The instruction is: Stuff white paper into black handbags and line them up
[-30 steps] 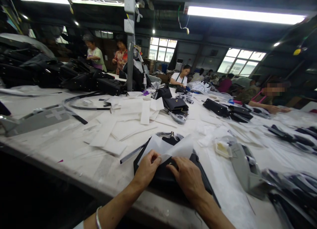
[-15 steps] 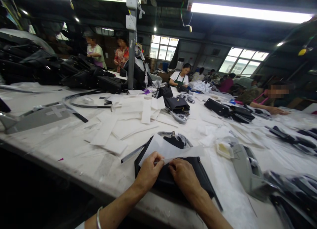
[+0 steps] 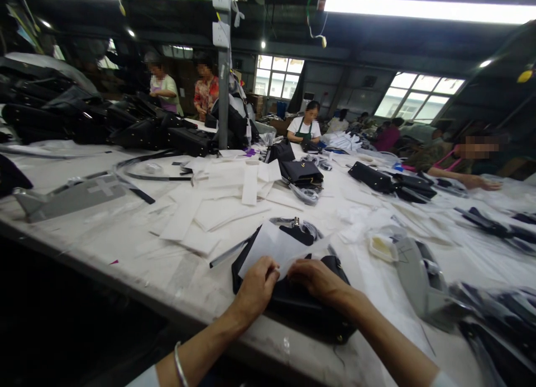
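Observation:
A black handbag (image 3: 293,303) lies flat near the front edge of the long white table (image 3: 138,247). A sheet of white paper (image 3: 272,244) lies over the bag's far half. My left hand (image 3: 256,289) has its fingers curled, pinching the paper's near edge. My right hand (image 3: 318,278) rests on the bag beside it, fingers bent and pressed at the same edge of the paper. A metal clasp (image 3: 297,222) shows at the bag's far end.
White paper sheets (image 3: 218,211), black straps (image 3: 138,175) and other black bags (image 3: 301,172) are spread over the table. A pile of black bags (image 3: 84,119) is at the far left. Grey formers (image 3: 71,194) lie left and right. A small tray (image 3: 381,247) sits nearby. Several other people work at the far side.
The paper's raised right corner has come down flat onto the bag. My right hand has turned and slid left toward my left hand at the paper's edge.

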A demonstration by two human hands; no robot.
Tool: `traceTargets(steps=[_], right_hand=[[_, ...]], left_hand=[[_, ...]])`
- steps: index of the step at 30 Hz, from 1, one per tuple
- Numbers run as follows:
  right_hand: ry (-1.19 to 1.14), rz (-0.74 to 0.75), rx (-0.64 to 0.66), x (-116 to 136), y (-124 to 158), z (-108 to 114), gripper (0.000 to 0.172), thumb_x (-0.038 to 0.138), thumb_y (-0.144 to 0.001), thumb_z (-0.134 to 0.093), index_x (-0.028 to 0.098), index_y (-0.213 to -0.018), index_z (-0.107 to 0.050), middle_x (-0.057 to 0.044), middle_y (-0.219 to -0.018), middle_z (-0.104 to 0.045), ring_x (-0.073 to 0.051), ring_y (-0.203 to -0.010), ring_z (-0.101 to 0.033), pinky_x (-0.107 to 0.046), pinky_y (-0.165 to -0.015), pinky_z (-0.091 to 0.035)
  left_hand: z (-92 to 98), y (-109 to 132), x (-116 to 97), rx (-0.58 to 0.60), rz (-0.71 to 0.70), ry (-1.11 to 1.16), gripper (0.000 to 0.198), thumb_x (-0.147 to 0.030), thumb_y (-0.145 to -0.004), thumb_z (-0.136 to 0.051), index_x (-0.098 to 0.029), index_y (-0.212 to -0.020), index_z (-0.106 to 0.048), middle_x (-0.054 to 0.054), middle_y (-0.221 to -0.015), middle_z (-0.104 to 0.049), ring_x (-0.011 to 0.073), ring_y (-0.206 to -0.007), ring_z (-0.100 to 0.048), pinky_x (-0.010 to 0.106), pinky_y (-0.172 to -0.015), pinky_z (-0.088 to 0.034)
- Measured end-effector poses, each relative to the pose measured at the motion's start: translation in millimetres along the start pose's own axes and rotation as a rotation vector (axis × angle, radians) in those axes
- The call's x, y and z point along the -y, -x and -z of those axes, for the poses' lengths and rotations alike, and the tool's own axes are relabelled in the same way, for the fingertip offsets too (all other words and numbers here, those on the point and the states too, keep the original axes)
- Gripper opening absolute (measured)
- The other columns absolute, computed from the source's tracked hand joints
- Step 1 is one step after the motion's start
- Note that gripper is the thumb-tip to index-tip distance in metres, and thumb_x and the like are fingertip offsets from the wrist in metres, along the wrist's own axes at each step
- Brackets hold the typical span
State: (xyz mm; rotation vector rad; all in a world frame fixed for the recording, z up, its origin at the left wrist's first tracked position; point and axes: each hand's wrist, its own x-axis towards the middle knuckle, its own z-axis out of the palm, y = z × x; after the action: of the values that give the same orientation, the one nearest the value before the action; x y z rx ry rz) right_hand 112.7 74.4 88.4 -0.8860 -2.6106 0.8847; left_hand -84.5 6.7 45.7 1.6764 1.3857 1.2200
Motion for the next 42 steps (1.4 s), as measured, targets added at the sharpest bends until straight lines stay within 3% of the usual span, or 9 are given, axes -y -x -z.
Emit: traceTargets(steps=[7,13,18,26,29,32,36,39,42], right_hand=[[-0.003,0.141,0.185,-2,-13,17,0.027,0.009,-0.086,-0.049,0.018,-0.092,-0.074,-0.006,-0.087,-0.068,-0.016,-0.077,-0.063,-0.025,-0.071,-0.049],[0.018,0.241,0.183,7,-8,18,0.037,0.006,-0.089,-0.043,0.022,-0.103,-0.073,-0.006,-0.102,-0.069,-0.018,-0.1,-0.062,-0.031,-0.092,-0.047],[0.278,0.253,0.245,10,-7,24,0.03,0.009,-0.093,-0.043,0.019,-0.098,-0.071,-0.006,-0.092,-0.066,-0.018,-0.085,-0.06,-0.027,-0.078,-0.046],[0.485,0.487,0.297,4,-11,28,0.034,0.021,-0.103,-0.034,0.02,-0.099,-0.068,-0.006,-0.091,-0.066,-0.019,-0.086,-0.056,-0.029,-0.079,-0.043],[0.54,0.51,0.293,2,-13,27,0.035,0.021,-0.103,-0.033,0.019,-0.097,-0.068,-0.006,-0.089,-0.066,-0.019,-0.082,-0.055,-0.029,-0.078,-0.043],[0.514,0.464,0.276,3,-13,29,0.032,0.022,-0.101,-0.037,0.02,-0.1,-0.069,-0.006,-0.089,-0.067,-0.018,-0.083,-0.057,-0.029,-0.079,-0.044],[0.495,0.467,0.207,15,2,40,0.035,0.023,-0.104,-0.033,0.022,-0.122,-0.064,-0.008,-0.106,-0.069,-0.018,-0.092,-0.061,-0.03,-0.083,-0.044],[0.561,0.48,0.06,34,24,49,0.037,0.023,-0.105,-0.033,0.022,-0.131,-0.058,-0.008,-0.105,-0.07,-0.019,-0.088,-0.061,-0.032,-0.081,-0.044],[0.609,0.442,-0.111,58,37,50,0.034,0.022,-0.104,-0.036,0.024,-0.125,-0.062,-0.007,-0.101,-0.07,-0.019,-0.085,-0.061,-0.035,-0.08,-0.044]], left_hand=[[1.6,0,-4,-0.016,0.009,-0.019,0.01,-0.023,-0.088,-0.046,-0.022,-0.081,-0.053,0.004,-0.086,-0.061,0.0211,-0.087,-0.059,0.033,-0.081,-0.043],[3.1,3,-6,0.02,-0.026,-0.026,0.011,-0.023,-0.086,-0.051,-0.021,-0.091,-0.061,0.004,-0.089,-0.063,0.0207,-0.085,-0.06,0.031,-0.079,-0.044],[2.9,1,-5,0.0,-0.037,-0.044,0.011,-0.019,-0.085,-0.051,-0.02,-0.089,-0.061,0.004,-0.089,-0.064,0.0213,-0.086,-0.061,0.032,-0.082,-0.045],[1.0,3,-2,-0.01,-0.07,-0.051,0.01,-0.017,-0.084,-0.052,-0.02,-0.087,-0.061,0.004,-0.089,-0.064,0.0212,-0.085,-0.061,0.032,-0.081,-0.045],[1.1,3,-1,-0.017,-0.076,-0.056,0.01,-0.016,-0.084,-0.052,-0.02,-0.087,-0.061,0.004,-0.087,-0.064,0.0213,-0.085,-0.061,0.032,-0.081,-0.046],[1.9,3,-2,-0.018,-0.09,-0.061,0.011,-0.015,-0.084,-0.052,-0.02,-0.088,-0.062,0.004,-0.088,-0.064,0.0214,-0.085,-0.062,0.032,-0.081,-0.047],[0.6,5,-2,0.005,-0.131,-0.066,0.018,-0.011,-0.085,-0.05,-0.021,-0.092,-0.064,0.005,-0.094,-0.065,0.0219,-0.092,-0.062,0.034,-0.085,-0.048],[-4.5,8,3,0.042,-0.241,-0.155,0.032,-0.007,-0.088,-0.043,-0.021,-0.107,-0.064,0.007,-0.1,-0.065,0.0223,-0.096,-0.061,0.035,-0.089,-0.048],[-10.7,11,8,0.062,-0.362,-0.304,0.037,-0.007,-0.094,-0.038,-0.023,-0.117,-0.062,0.008,-0.103,-0.064,0.0215,-0.096,-0.06,0.034,-0.087,-0.05]])
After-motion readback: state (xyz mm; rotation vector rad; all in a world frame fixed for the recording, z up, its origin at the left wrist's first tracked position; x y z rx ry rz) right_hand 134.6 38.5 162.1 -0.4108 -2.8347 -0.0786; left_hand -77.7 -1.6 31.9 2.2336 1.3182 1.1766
